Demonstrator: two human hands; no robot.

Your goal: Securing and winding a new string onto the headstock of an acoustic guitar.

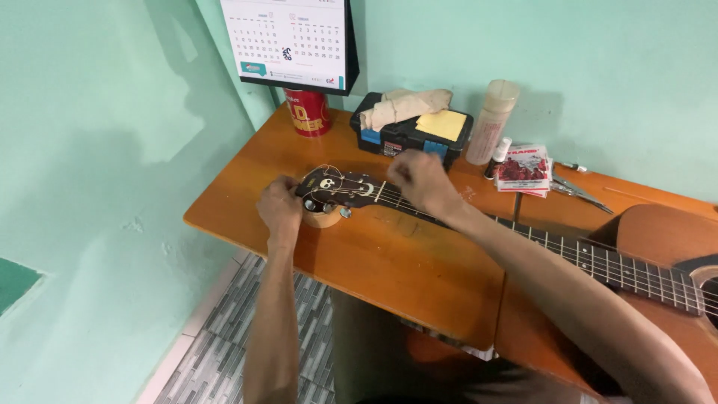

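Note:
An acoustic guitar lies across the orange wooden table (pixel 389 262), its dark headstock (pixel 333 187) resting on a roll of tape (pixel 321 217) and its brown body (pixel 662 232) at the right. My left hand (pixel 279 207) grips the near left edge of the headstock at the tuning pegs. My right hand (pixel 417 179) is closed over the strings on the neck (pixel 591 258), just right of the nut, fingers pinched together.
At the table's back stand a red can (pixel 308 112), a black toolbox (pixel 411 135) with a rag and a yellow pad on top, a pale bottle (pixel 490 123), a red packet (pixel 522 168) and pliers (pixel 580 191). A calendar (pixel 292 41) hangs on the green wall. Tiled floor lies below left.

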